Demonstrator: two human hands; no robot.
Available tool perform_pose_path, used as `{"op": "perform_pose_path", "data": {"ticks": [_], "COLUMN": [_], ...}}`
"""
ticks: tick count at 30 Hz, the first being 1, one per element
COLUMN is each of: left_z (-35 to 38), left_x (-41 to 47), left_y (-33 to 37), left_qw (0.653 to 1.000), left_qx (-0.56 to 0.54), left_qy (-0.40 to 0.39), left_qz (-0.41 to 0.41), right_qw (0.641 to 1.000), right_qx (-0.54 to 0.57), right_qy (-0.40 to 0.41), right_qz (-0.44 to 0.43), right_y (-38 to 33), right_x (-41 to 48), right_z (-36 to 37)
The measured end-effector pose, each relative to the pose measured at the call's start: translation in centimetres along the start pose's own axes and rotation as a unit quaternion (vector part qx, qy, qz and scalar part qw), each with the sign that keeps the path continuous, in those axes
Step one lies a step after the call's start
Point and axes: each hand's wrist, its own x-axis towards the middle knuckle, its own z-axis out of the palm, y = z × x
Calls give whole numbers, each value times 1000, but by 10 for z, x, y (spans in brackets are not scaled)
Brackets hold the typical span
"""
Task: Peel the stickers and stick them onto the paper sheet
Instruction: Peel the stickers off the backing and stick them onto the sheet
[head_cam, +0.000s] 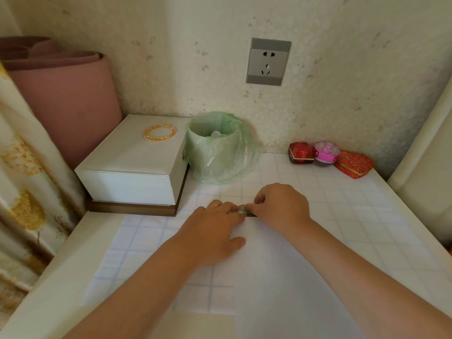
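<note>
A white paper sheet lies on the checked tabletop in front of me. At the sheet's far edge both hands meet over a small greenish sticker. My left hand rests palm down on the sheet, its fingertips on the sticker. From the other side, the thumb and forefinger of my right hand pinch the same sticker. Most of the sticker is hidden by the fingers.
A white box with a gold bead bracelet stands at the back left. Beside it is a small bin lined with a green plastic bag. Three small red and pink gift boxes sit by the wall at the back right.
</note>
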Motion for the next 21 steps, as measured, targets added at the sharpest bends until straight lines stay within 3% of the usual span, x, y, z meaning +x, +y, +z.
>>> {"op": "perform_pose_path", "data": {"ticks": [3, 7, 10, 21], "left_z": [3, 11, 17, 14], "left_x": [4, 5, 6, 3], "left_y": [5, 9, 7, 9], "left_qw": [999, 997, 996, 995], "left_qx": [13, 49, 66, 83], "left_qy": [37, 66, 56, 54], "left_qz": [-9, -6, -2, -16], "right_qw": [999, 976, 955, 946], "right_qx": [-16, -42, -61, -83], "right_qy": [28, 53, 82, 101], "right_qz": [-34, -208, -277, -296], "right_y": [11, 37, 49, 53], "right_x": [-6, -21, -30, -34], "right_z": [1, 9, 18, 17]}}
